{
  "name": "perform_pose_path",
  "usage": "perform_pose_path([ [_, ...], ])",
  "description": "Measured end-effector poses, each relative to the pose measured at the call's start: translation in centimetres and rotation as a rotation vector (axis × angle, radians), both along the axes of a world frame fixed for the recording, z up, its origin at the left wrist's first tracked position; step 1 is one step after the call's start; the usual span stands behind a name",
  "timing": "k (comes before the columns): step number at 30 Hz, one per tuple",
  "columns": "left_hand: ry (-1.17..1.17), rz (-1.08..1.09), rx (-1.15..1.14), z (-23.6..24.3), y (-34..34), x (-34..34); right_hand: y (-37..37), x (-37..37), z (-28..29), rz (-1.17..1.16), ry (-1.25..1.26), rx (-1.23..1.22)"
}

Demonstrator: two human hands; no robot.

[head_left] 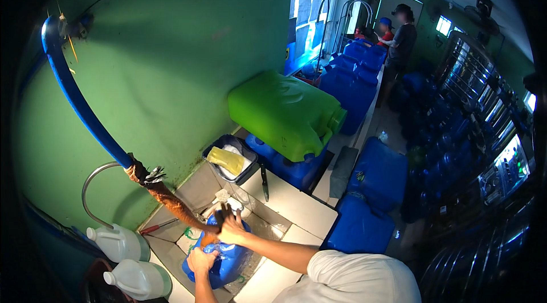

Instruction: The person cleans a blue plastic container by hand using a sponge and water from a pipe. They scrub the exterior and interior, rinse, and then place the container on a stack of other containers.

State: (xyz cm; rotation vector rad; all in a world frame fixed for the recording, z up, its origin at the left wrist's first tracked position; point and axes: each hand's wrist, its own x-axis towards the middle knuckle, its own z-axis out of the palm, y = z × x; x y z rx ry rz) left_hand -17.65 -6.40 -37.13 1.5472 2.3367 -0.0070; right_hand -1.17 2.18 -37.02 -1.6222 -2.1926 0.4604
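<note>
In the tiled basin [273, 218] a blue plastic jug [231, 271] lies tilted, wet and shiny on top. My left hand [202, 260] is closed on the jug's near upper part. My right hand [232, 230] is closed around a dark object [221, 218] at the jug's far end; its kind cannot be made out. A blue hose [80, 100] hangs down from the wall. Its brown, cloth-wrapped lower end [178, 203] reaches the jug between my hands, where the tip is partly hidden.
A dark tub [252, 173] holding a yellow sponge [225, 160] sits beside a black-handled knife [264, 183]. Beyond lies a large green container [279, 112]. Two white jugs [119, 243] stand left of the basin. Blue containers [362, 226] line the right; two people [401, 38] stand far back.
</note>
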Motion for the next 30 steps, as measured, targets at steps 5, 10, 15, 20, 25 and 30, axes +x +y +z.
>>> perform_pose_path([
  [5,-0.017,-0.046,0.044,1.4,-1.1,1.1,3.3,-2.0,-2.2,-0.017,0.144,-0.3],
  [10,-0.01,-0.026,0.118,1.4,-0.9,1.2,1.9,-3.9,-2.6,0.542,0.214,-0.289],
  [15,-0.016,-0.005,0.094,1.2,-0.7,1.3,2.4,-2.2,-1.3,0.243,-0.249,0.146],
  [20,-0.071,-0.01,0.119,2.3,-0.6,1.5,2.5,-2.2,2.4,0.697,0.001,-0.33],
  [25,-0.027,-0.037,-0.037,2.7,-0.7,1.2,3.0,-1.8,3.8,0.621,-0.431,-0.391],
  [30,-0.119,-0.033,0.004,2.4,-1.0,0.9,5.0,-0.3,2.4,0.661,0.136,-0.393],
])
